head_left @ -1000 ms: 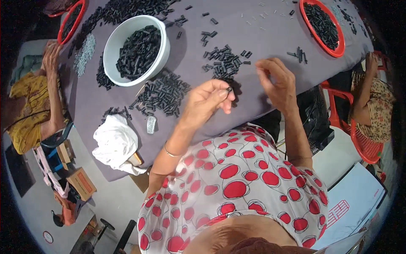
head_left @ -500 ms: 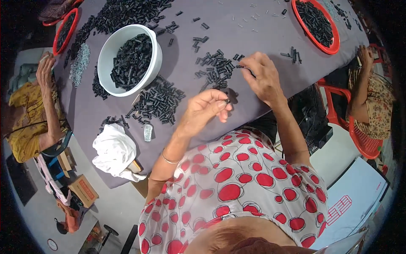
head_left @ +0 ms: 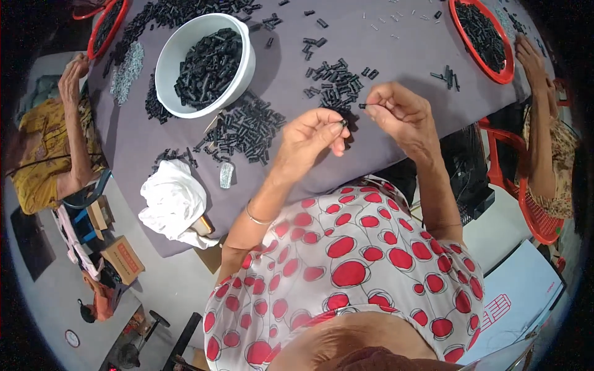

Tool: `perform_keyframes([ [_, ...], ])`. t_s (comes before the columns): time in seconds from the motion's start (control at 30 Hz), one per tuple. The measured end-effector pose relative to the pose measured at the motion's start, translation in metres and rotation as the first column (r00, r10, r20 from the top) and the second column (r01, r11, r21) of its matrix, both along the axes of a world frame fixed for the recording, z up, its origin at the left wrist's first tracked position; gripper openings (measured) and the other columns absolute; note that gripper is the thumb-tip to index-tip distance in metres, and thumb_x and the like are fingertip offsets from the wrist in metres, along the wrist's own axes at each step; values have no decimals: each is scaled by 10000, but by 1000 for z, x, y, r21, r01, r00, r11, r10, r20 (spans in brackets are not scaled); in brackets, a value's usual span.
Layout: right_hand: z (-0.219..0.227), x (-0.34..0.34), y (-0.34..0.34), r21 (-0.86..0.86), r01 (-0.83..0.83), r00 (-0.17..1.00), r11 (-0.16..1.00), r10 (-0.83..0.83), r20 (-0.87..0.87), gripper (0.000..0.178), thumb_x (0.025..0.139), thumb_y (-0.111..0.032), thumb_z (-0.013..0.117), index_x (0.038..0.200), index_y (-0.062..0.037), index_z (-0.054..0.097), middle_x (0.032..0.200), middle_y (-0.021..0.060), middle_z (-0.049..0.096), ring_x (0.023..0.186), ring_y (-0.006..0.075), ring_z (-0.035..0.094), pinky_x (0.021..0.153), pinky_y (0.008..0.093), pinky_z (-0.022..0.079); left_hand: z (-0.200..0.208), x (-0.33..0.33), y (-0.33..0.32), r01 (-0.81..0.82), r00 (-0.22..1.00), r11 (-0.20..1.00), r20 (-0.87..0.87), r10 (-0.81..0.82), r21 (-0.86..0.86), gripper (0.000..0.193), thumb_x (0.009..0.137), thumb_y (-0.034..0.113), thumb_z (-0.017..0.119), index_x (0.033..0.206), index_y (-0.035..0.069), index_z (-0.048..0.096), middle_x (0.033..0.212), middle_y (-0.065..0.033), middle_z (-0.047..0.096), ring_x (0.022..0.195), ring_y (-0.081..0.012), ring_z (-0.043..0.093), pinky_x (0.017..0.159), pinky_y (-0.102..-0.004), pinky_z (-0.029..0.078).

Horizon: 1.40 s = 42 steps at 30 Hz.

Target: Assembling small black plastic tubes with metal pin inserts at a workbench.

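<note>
Drawn closer together, left hand [head_left: 311,140] and right hand [head_left: 405,119] each pinch a black piece [head_left: 362,106], the right's jutting from the grip.

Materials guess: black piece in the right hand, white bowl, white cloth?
Black piece: maybe plastic, dark with faint sheen; too small to be sure.
White bowl: likely plastic, smooth, going by its even colour and rounded rim.
White cloth: woven or knit fabric, matte, judging by soft folds.

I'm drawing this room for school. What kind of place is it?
It's probably a small workshop. The cloth-covered table holds a heap of little black pieces, a white bowl holds more, and there is a person on the left and a person on the right.
</note>
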State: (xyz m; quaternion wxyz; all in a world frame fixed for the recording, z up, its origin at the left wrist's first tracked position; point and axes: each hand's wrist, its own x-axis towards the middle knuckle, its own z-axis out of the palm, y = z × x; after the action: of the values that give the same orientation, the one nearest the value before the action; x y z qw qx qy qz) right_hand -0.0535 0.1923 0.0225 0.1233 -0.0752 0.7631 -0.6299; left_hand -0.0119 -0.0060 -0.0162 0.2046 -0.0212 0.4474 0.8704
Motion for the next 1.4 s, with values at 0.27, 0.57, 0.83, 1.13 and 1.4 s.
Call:
perform_keyframes([
  [0.27,2,9,-13,-42,-86,992,995,82,-97,119,785,21,605,890,-34,598,738,-5,572,668,56,527,594,215,432,3,-1,1,-15,1000,998,-15,14,-55,168,920,91,563,1032,-35,562,884,-90,631,692,-109,592,641,-249,518],
  [0.57,6,6,-17,143,-93,924,985,139,-358,143,766,25,622,896,-31,599,748,69,600,625,147,584,561,259,466,1,1,2,-51,998,996,-52,47,-79,166,918,94,569,1033,-26,568,879,-72,629,698,-97,587,645,-233,511],
  [0.83,8,4,-17,223,-63,881,973,159,-446,135,763,27,628,878,-27,582,754,89,602,622,209,611,535,297,481,8,3,8,-99,989,948,-135,61,-301,140,919,89,564,1008,-19,573,797,-28,605,692,-65,551,634,-201,477],
  [1.13,8,10,-23,267,1,906,964,112,-409,116,765,7,631,869,-27,592,741,97,605,638,236,612,545,313,473,0,7,13,-180,974,931,-189,124,-317,127,927,101,552,983,-13,562,769,-4,576,669,-55,523,605,-193,445],
  [1.4,2,11,-27,258,60,920,964,47,-390,96,760,-21,640,851,-30,610,762,107,624,657,261,621,554,325,477,6,8,15,-256,944,823,-316,99,-506,132,949,123,515,995,1,536,751,-2,558,639,-56,508,575,-199,436],
])
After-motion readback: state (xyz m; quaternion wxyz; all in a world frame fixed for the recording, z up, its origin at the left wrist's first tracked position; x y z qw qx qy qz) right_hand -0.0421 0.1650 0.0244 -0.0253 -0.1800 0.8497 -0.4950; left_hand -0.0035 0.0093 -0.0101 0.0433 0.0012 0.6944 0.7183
